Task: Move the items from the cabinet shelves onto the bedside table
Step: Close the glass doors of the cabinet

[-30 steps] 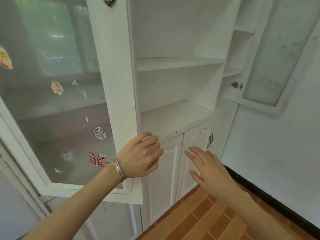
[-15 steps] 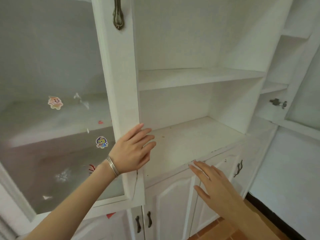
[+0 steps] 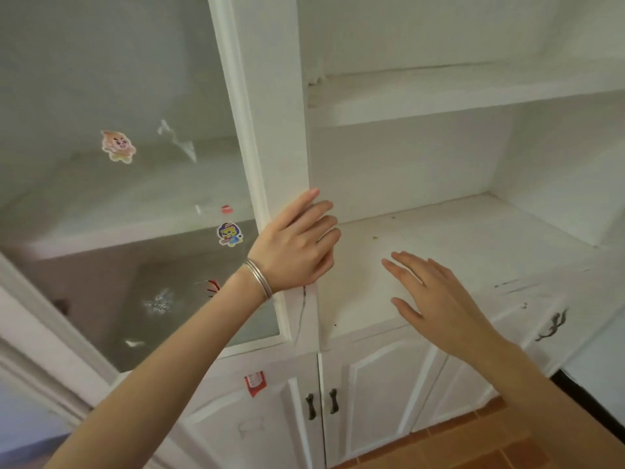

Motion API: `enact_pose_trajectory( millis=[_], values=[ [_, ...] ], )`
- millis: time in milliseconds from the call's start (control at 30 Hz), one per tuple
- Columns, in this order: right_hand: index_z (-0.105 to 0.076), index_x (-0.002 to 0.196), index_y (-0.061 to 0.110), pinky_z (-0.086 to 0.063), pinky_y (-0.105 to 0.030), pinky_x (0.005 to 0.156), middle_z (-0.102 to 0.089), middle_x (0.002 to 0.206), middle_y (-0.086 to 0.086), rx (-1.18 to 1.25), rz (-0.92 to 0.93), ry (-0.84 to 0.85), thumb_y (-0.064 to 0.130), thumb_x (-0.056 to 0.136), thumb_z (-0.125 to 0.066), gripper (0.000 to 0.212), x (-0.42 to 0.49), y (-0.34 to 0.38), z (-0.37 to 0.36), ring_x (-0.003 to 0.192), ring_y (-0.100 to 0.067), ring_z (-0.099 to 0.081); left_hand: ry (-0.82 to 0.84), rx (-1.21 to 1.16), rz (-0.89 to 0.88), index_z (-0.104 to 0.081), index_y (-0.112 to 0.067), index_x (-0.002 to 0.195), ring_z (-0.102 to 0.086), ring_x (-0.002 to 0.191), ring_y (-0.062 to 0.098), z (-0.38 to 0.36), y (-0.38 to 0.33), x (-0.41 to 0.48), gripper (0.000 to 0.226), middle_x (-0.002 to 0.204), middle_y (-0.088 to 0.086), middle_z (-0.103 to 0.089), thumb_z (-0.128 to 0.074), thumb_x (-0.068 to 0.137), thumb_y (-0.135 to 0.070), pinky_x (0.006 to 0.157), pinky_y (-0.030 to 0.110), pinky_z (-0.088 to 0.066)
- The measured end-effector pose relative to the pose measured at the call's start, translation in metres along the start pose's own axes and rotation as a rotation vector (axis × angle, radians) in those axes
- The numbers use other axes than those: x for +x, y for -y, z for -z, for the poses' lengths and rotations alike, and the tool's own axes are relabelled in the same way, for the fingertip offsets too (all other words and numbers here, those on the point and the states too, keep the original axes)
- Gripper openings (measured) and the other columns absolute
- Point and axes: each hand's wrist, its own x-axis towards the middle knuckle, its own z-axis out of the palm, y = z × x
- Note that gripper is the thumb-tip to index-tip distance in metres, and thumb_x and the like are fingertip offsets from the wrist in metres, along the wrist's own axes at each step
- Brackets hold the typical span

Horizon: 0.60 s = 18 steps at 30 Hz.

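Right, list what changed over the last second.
The view rose and closed in on the shelves. The left hand slid up the glass door edge, fingers straightening. The right hand rose from before the lower doors to above the lower shelf. Shelves stay bare, both hands empty.

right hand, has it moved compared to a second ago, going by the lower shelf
Yes. The right hand has gone up and forward: a second ago it was below the lower shelf, before the lower doors; now its fingers reach over the shelf's front edge.

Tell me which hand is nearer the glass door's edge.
Left. The left hand rests against the glass door at its white frame edge; the right hand hovers open over the lower shelf, apart from the door.
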Motion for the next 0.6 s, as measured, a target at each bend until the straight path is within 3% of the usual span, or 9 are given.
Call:
enact_pose_trajectory(
  millis=[233, 467, 600],
  values=[
    [-0.048, 0.132, 0.013, -0.042, -0.044, 0.099, -0.053, 0.133, -0.007, 0.024, 0.044, -0.045, 0.036, 0.088, -0.035, 0.052, 0.029, -0.022, -0.010, 0.123, -0.019, -0.045, 0.071, 0.074, 0.055, -0.069, -0.011, 0.077, -0.058, 0.108, 0.024, -0.017, 0.009, 0.004, 0.020, 0.091, 0.003, -0.069, -0.053, 0.082, -0.021, 0.117, 0.037, -0.014],
    [-0.048, 0.133, 0.011, -0.041, -0.047, 0.100, -0.053, 0.132, -0.010, 0.012, 0.051, -0.079, 0.021, 0.084, -0.066, 0.053, 0.040, -0.026, -0.011, 0.122, -0.023, -0.047, 0.107, 0.076, 0.076, -0.068, -0.011, 0.077, -0.058, 0.108, 0.025, -0.014, 0.006, 0.004, 0.020, 0.088, 0.002, -0.067, -0.052, 0.083, -0.021, 0.117, 0.038, -0.015],
    [-0.047, 0.134, 0.012, -0.042, -0.046, 0.100, -0.052, 0.134, -0.009, -0.041, 0.007, -0.078, 0.023, 0.083, -0.067, 0.056, 0.031, -0.028, -0.003, 0.124, -0.022, -0.046, 0.126, -0.035, 0.141, -0.069, -0.014, 0.082, -0.059, 0.104, 0.025, -0.011, -0.011, 0.007, 0.016, 0.087, 0.001, -0.067, -0.055, 0.077, -0.021, 0.117, 0.045, -0.008]
  ],
)
